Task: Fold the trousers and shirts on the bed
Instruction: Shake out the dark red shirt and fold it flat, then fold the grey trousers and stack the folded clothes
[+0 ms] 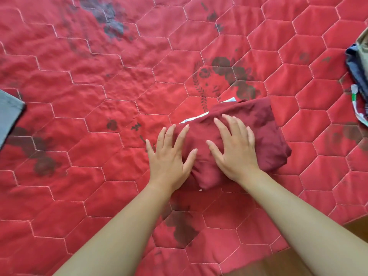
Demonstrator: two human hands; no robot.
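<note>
Under the left hand (171, 156) and right hand (235, 150), both pressed flat with fingers spread, a folded maroon garment (264, 132) lies on the quilt (99, 76). Its long axis runs left to right. The right hand is nearer its middle and the left is at its end.

No words or numbers can be read here. The white strip (196, 117) peeking out from under the folded dark red garment (258, 124) shows no letters that can be made out. The green marks (353, 96) on the white cloth (357, 108) at the right edge are too small to tell.
</note>
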